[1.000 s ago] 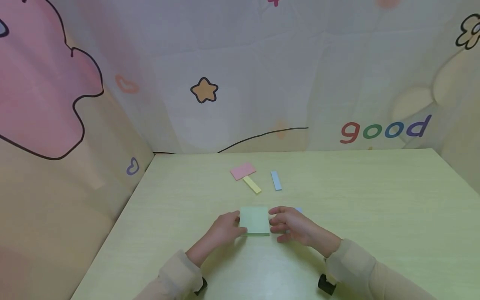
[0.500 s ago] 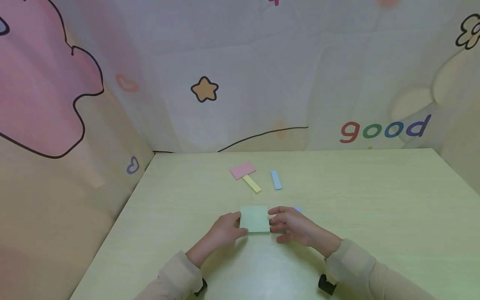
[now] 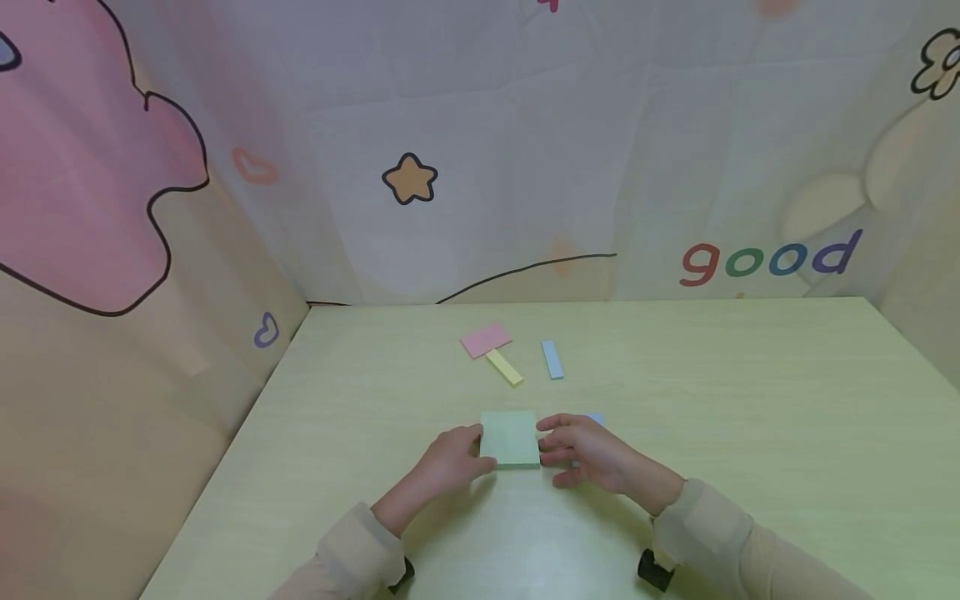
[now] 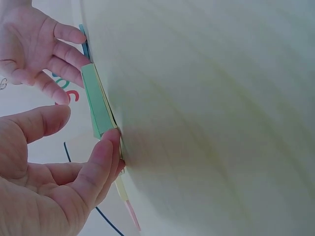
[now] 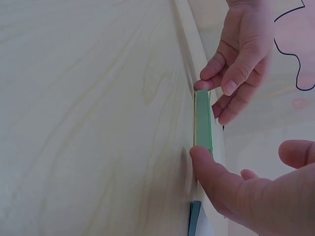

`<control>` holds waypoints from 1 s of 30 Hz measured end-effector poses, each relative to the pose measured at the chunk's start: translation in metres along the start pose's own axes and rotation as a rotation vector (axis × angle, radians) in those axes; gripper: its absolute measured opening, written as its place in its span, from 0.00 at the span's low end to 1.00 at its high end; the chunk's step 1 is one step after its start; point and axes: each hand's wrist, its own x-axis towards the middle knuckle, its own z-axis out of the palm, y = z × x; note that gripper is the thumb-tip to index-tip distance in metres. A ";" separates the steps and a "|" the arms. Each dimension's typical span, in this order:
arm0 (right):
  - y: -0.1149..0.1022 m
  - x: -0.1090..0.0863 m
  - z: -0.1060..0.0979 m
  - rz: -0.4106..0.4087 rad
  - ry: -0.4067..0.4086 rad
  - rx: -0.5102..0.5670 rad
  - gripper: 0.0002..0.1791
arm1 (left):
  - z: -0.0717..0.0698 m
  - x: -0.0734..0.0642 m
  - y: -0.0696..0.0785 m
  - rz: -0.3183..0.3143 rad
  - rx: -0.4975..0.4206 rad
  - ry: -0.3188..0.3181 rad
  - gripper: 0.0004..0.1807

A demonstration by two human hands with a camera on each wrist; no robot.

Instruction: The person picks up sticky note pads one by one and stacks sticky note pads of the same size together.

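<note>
A square light-green sticky note pad (image 3: 510, 437) sits on the table between the two hands; the wrist views show a thin pale-yellow layer along its underside. My left hand (image 3: 448, 457) is at the pad's left side, fingertips at its edge and one digit overlapping the near left corner in the head view. On the right side, my right hand (image 3: 588, 450) has loosely bent, spread fingers, with a fingertip at the pad's edge in the right wrist view. A blue pad (image 5: 195, 217) lies beneath the right hand, mostly hidden in the head view.
Farther back lie a pink sticky note pad (image 3: 486, 342), a narrow yellow strip pad (image 3: 505, 368) touching its near edge, and a narrow blue strip pad (image 3: 552, 360). A printed cloth backdrop (image 3: 487, 150) stands behind the pale table (image 3: 750, 400).
The green pad's near edge shifts slightly, showing less of its front side half a second ago and a little more now. Both hands stay almost in place.
</note>
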 end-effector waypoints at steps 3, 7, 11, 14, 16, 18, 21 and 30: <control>-0.001 0.000 0.000 0.005 0.014 -0.007 0.24 | 0.000 0.000 0.000 -0.004 0.003 -0.001 0.25; -0.002 0.002 0.000 0.002 0.054 -0.026 0.25 | -0.003 0.000 0.001 0.000 -0.033 0.014 0.30; -0.004 0.006 0.001 -0.011 0.081 -0.029 0.28 | -0.003 0.003 -0.001 0.006 -0.138 0.016 0.39; -0.005 0.009 0.000 -0.031 0.061 -0.004 0.31 | -0.002 0.009 -0.002 0.003 -0.222 0.014 0.42; -0.005 0.010 0.000 -0.049 0.032 0.010 0.32 | -0.001 0.012 -0.003 -0.002 -0.270 0.015 0.43; -0.005 0.012 0.001 -0.064 0.006 0.021 0.33 | 0.001 0.014 -0.003 -0.006 -0.313 0.014 0.43; -0.004 0.014 0.002 -0.073 -0.012 0.025 0.34 | 0.003 0.015 -0.004 -0.011 -0.354 0.006 0.43; -0.002 0.018 0.003 -0.066 0.008 0.026 0.34 | 0.003 0.018 -0.005 -0.039 -0.363 -0.014 0.43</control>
